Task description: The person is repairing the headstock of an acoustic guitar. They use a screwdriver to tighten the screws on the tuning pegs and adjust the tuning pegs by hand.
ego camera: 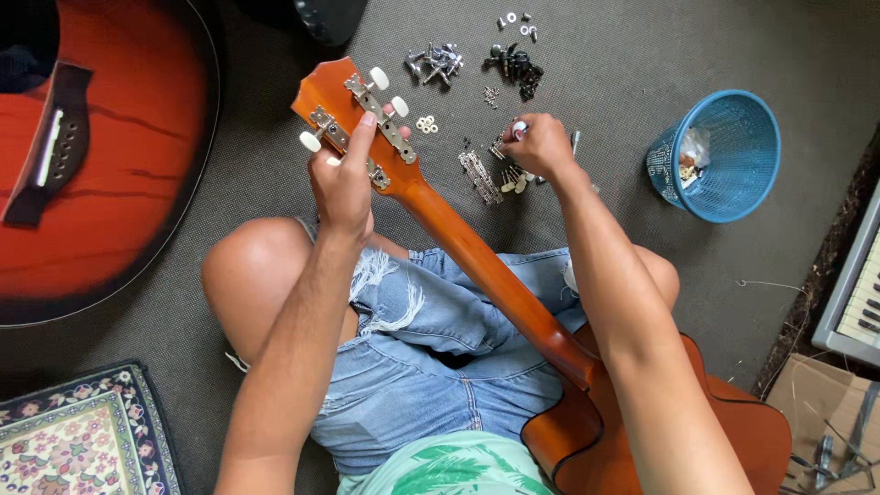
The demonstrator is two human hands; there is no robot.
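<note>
The guitar [486, 275] lies across the lap, its headstock [353, 115] at 11 o'clock. The left hand [344, 179] grips the headstock. The right hand [541, 147] – at 1 o'clock – pinches a small white-tipped part [520, 126] above the tuners [495, 174] on the floor [605, 55].

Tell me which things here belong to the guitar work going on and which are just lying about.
In use:
left hand on the guitar headstock
right hand at the tuner parts on the floor
piles of metal hardware

Lying about:
second red guitar
blue basket
patterned rug
keyboard
cardboard box
</note>
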